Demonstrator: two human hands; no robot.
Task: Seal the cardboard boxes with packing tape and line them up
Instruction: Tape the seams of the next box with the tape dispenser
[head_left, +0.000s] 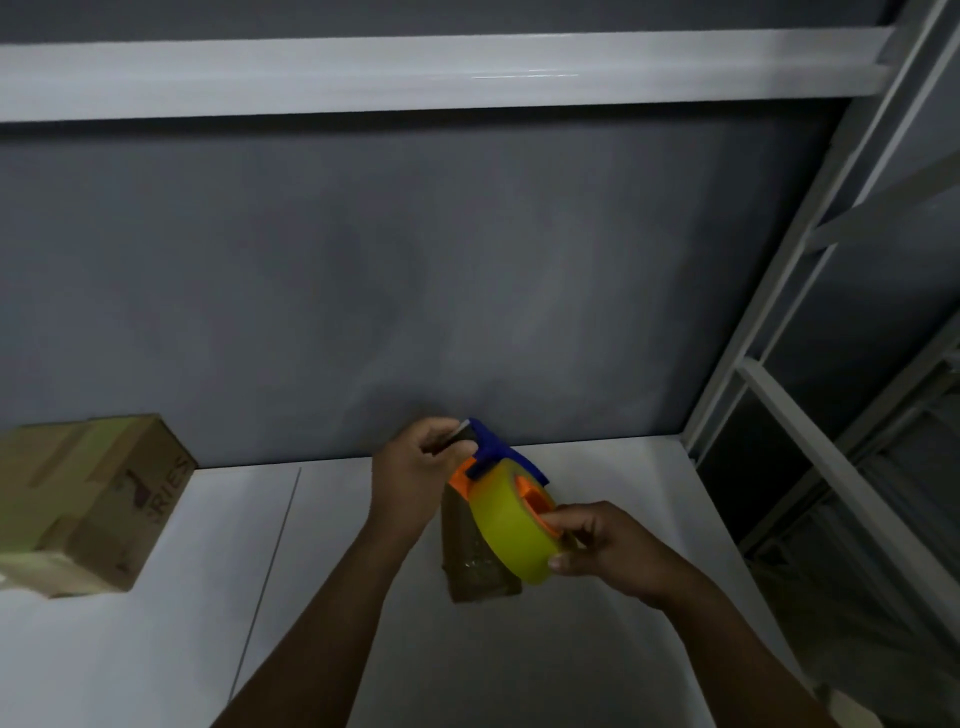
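One white table (156, 649) (grey wall (363, 286) behind), left hand (415, 462), right hand (608, 551) both gripping dispenser (506, 525)

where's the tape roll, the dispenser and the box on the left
tape roll (506, 535): head view, on its yellow outer band.
dispenser (491, 448): head view, on the blue frame above the roll.
box (156, 499): head view, on its printed side face.

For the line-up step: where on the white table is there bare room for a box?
Bare table spans from the taped box at the left to the small box mid-table, and from there right to the rack. Crowded mid-table: left hand and right hand hold the tape dispenser over the small box.
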